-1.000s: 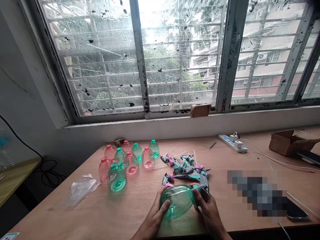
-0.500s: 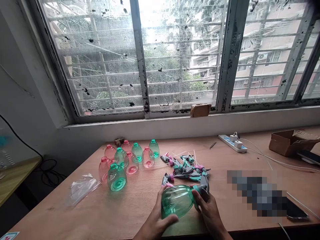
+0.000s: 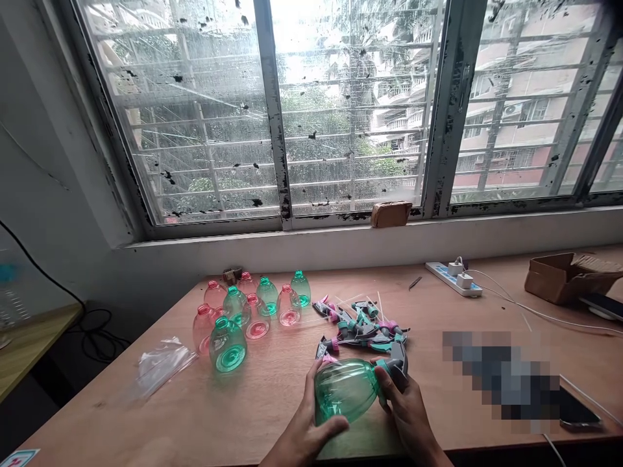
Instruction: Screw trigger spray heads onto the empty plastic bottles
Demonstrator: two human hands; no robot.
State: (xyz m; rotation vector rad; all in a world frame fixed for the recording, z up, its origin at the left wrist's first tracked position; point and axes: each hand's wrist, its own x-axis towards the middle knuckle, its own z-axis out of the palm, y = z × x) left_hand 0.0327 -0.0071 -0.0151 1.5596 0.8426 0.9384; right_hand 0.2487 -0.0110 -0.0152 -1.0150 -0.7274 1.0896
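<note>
A clear green spray bottle [image 3: 346, 390] lies on its side between my hands, above the table's front edge, its neck toward the right. My left hand [image 3: 311, 418] is wrapped round the bottle's base end, thumb in front. At the neck, my right hand [image 3: 403, 405] grips the grey and teal trigger spray head [image 3: 393, 364], which sits on the bottle's mouth. Whether its thread is fully engaged cannot be seen. Just beyond the bottle lies a pile of spray heads [image 3: 363, 327] in grey, teal and pink, with thin white tubes.
Several open green and pink bottles [image 3: 228, 347] stand at the back left. Near them lies a clear plastic bag [image 3: 163, 366]. A power strip [image 3: 452, 280], a cardboard box [image 3: 559, 277] and a phone [image 3: 579, 408] are on the right. A brown block [image 3: 390, 214] rests on the sill.
Almost nothing differs. Both hands keep the same hold on the bottle and spray head, and the view has shifted very slightly.
</note>
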